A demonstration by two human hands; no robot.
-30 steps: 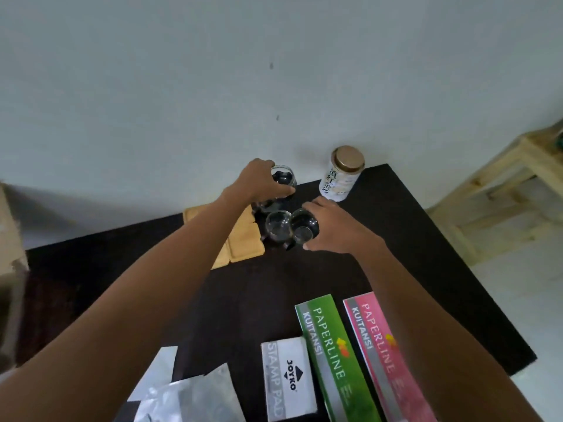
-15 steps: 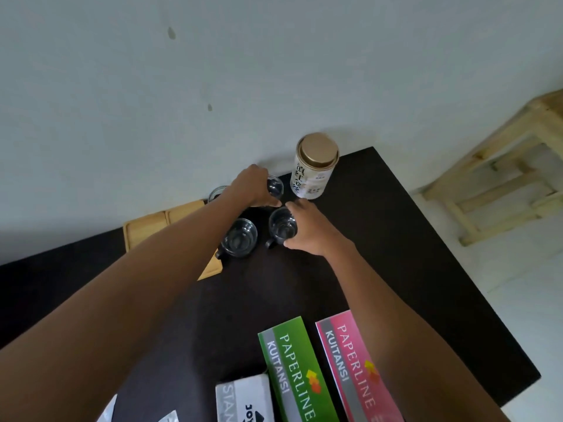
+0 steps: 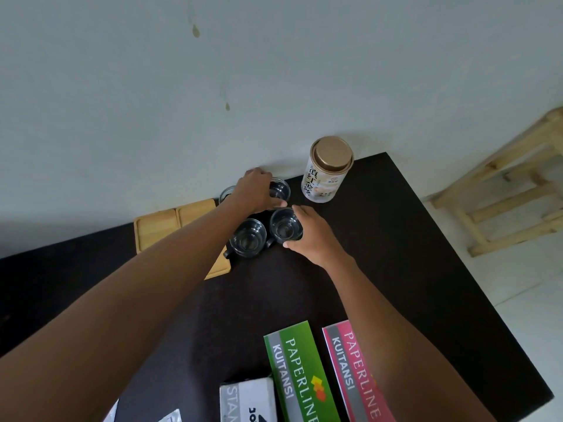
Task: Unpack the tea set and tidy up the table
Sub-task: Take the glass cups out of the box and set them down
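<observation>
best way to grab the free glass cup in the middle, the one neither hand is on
Take the middle glass cup by its dark handle, which sticks out toward the near left. Probably come in from that side: the right hand and its cup crowd the right, and the smooth round wall offers less purchase.

Black table (image 3: 396, 239), green booklet (image 3: 300, 376), pink booklet (image 3: 359, 376)

Bare dark desk (image 3: 396, 269) along the right edge and middle, four glass cups (image 3: 247, 239) clustered at the back edge, tea tin (image 3: 327, 172) beside them, wooden tray (image 3: 158, 229) back-left, receipt books (image 3: 301, 376) crowding the front edge.
</observation>
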